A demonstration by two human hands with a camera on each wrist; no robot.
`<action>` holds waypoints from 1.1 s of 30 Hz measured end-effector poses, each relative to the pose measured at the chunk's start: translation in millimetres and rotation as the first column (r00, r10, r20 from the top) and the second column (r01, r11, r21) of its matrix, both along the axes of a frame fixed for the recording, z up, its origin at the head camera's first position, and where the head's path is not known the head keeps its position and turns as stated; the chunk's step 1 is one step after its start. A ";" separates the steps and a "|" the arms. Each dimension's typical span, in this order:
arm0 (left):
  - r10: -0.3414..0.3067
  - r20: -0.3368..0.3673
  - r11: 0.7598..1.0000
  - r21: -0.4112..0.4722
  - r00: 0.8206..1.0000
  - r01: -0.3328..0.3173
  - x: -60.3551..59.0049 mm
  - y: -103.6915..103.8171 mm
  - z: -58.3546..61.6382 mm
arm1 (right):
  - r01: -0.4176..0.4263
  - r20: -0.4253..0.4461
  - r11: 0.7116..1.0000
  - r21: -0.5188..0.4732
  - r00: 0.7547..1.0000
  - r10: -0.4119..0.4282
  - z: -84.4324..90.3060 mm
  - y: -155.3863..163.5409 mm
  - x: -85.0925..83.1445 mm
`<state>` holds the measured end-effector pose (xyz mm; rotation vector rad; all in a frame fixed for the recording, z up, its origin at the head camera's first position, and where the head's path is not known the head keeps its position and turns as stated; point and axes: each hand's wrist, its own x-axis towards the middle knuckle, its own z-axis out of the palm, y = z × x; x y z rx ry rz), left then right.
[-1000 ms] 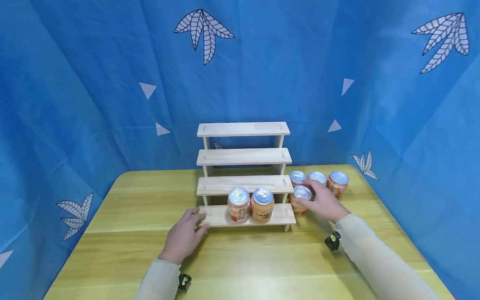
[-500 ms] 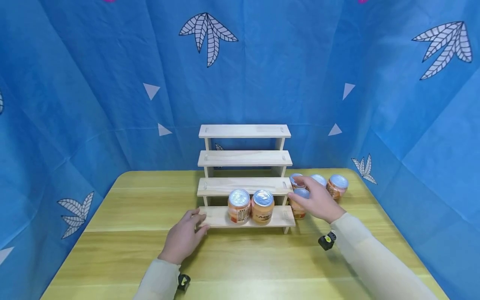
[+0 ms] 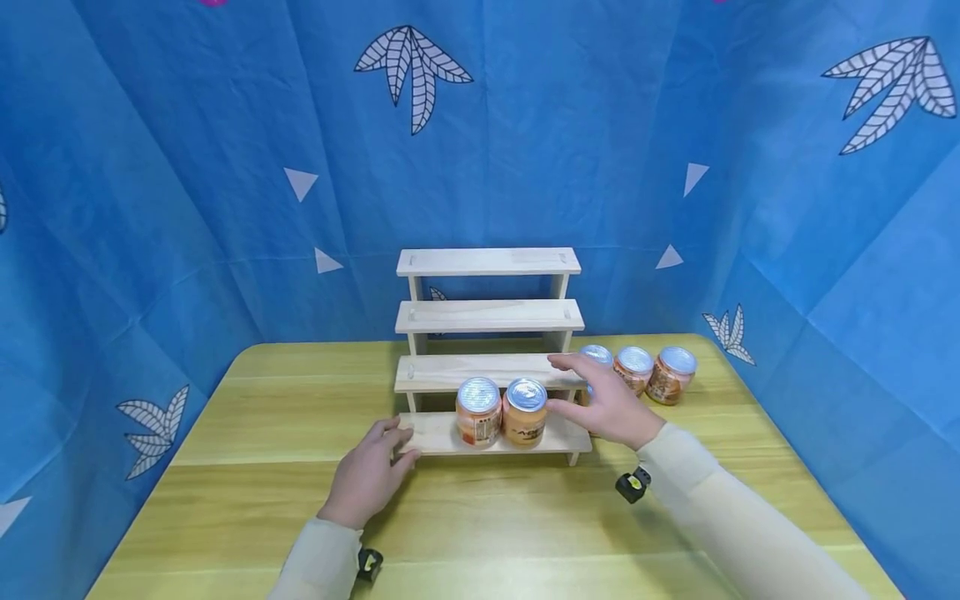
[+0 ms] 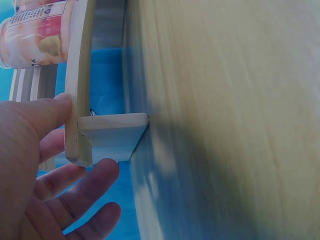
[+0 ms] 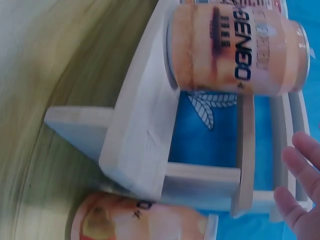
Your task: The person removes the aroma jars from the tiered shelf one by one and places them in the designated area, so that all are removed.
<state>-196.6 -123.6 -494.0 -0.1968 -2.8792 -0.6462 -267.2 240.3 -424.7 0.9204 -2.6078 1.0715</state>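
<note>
A pale wooden tiered display rack (image 3: 487, 315) stands on the table. On its lowest step are two orange cans with silver lids, the left can (image 3: 478, 412) beside the right can (image 3: 525, 417). My left hand (image 3: 365, 473) grips the left end of that step; in the left wrist view the thumb (image 4: 52, 112) lies against the board's edge, the index finger behind it. Fingers spread and holding nothing, my right hand (image 3: 613, 406) reaches over the step's right end, fingertips close to the right can. The right wrist view shows another can (image 5: 145, 220) beside the rack, mostly hidden in the head view.
Right of the rack, more of the same cans (image 3: 670, 382) stand in a row near the table's back right corner. The yellow wood-grain table (image 3: 480, 525) is enclosed by a blue patterned cloth (image 3: 525, 150) at the back and sides.
My right hand has moved left, from over the cans beside the rack to the right can on the lowest step. The left hand stays on the step's end.
</note>
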 end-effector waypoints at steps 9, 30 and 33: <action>0.001 0.005 1.000 0.003 1.000 -0.001 -0.8 -0.1 -0.1 | -0.064 0.018 0.997 0.035 0.998 0.063 -4.3 -16.1 0.4; 0.005 0.009 1.000 0.012 1.000 -0.005 -1.4 -0.9 -2.4 | -0.069 0.035 0.996 0.065 0.997 0.067 -18.6 -33.1 -0.7; 0.005 0.008 1.000 0.014 1.000 -0.005 -1.6 -1.1 -2.5 | -0.064 0.024 0.995 0.082 0.998 0.062 -19.4 -33.4 -1.9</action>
